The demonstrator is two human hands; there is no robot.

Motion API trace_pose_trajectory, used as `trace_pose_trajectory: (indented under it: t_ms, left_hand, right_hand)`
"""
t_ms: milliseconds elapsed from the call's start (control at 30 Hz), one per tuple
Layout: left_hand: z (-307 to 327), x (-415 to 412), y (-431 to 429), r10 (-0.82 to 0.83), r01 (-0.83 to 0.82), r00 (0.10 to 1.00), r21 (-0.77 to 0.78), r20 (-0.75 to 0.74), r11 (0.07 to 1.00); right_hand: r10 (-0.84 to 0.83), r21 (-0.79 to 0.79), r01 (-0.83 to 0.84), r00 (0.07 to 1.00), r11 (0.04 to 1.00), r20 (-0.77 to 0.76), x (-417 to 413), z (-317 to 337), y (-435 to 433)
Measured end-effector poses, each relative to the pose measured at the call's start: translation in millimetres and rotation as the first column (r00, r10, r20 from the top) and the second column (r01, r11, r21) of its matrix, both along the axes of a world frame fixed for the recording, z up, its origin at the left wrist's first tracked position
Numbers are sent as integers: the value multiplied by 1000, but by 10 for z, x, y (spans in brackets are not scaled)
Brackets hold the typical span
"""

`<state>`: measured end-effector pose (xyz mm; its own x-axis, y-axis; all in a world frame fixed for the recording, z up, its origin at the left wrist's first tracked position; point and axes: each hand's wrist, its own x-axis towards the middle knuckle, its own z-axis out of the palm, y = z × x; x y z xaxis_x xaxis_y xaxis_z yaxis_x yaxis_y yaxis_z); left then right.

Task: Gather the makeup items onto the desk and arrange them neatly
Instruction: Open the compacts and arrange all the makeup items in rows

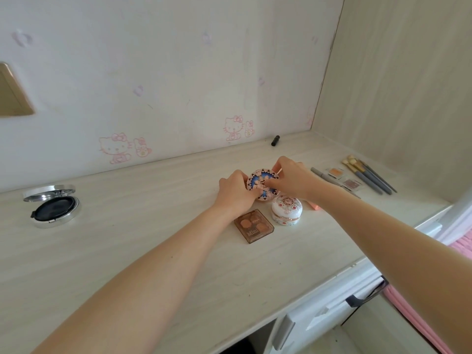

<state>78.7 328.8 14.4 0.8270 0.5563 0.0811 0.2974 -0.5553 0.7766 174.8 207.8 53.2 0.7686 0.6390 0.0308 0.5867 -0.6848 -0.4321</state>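
Observation:
Both hands hold a round blue and rose-gold patterned compact (261, 183) over the middle of the pale desk (158, 251). My left hand (236, 191) grips its left side and my right hand (293, 178) pinches its right edge. Just in front stand a white floral round case (287, 210) and a brown transparent eyeshadow palette (254, 226). An open silver cushion compact (52, 206) lies far left. To the right lie several brushes (367, 176), a grey pencil (324, 177) and two small eyeshadow pans (343, 178). A black lipstick tube (275, 140) lies by the wall.
A cartoon-cat wallpapered wall runs behind the desk and a pale side panel (398, 98) closes off the right end. A small pink item (314, 206) peeks from under my right wrist. White drawers (319, 318) and pink fabric (419, 315) lie at the lower right.

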Motion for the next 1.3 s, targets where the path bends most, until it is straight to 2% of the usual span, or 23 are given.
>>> trace_pose_trajectory:
  t_ms: [200,367,567,733,833,967,1133,1300]
  left_hand:
    - [43,-114,-37,7,2,985,-52,174,999]
    - [182,-317,22,17,6,942,-69,335,998]
    - [337,-761,160,-44,106,928,-151,369,983]
    - [388,-1255,236,17,125,912,-318,409,940]
    - [352,-1536,265,114,79,901,-415,419,906]
    - [284,-1877,340,217,39,896,-555,387,831]
    - [185,-2244,453,277,19,893,-647,353,762]
    - [117,-2499,489,339,0,885,-729,319,684]
  right_hand:
    - [48,199,-39,998,979,-40,-95,153,-43]
    - [98,319,-96,995,943,9,-332,336,-69]
    - [133,339,-132,991,931,21,-685,414,-61]
    - [169,365,-150,985,919,-20,-1067,353,-7]
    - [212,396,-166,974,903,-75,-1301,262,34]
    - [271,369,-220,958,903,-92,-1564,157,127]
    - [374,299,-360,927,884,12,-1936,87,252]
    - [532,185,-556,831,811,163,-2266,29,363]
